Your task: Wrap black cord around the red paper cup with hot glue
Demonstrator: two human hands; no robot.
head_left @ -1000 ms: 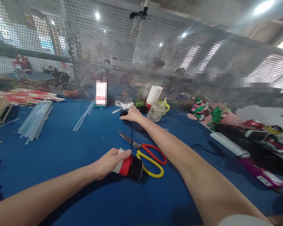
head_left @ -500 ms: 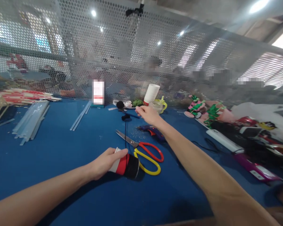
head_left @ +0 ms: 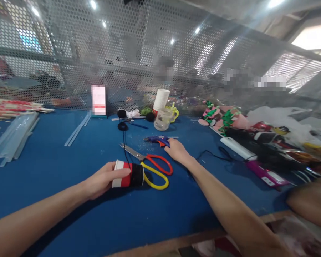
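Observation:
Lying on its side in my left hand [head_left: 103, 180] is a paper cup [head_left: 137, 175], white at one end and wrapped in red and black yarn. The thumb presses on the red band. A black strand of yarn [head_left: 124, 142] runs from the cup to a small black coil [head_left: 122, 126] farther back. My right hand [head_left: 178, 150] is closed round the grip of a blue glue gun [head_left: 157, 139], its nozzle pointing left. Between the hands, scissors [head_left: 139, 156] with red and yellow handles lie partly open, close to the cup.
Behind stand a clear jar [head_left: 162, 121], stacked white paper cups [head_left: 161, 100] and a lit phone [head_left: 98, 100]. Glue sticks [head_left: 16, 137] lie left. A white and purple power strip [head_left: 239, 148] and craft flowers [head_left: 226, 117] lie right. A mesh screen [head_left: 117, 67] rises behind.
My right hand has come down from near the jar and closed on the glue gun's grip. The cup has turned more level in my left hand. The view has shifted right.

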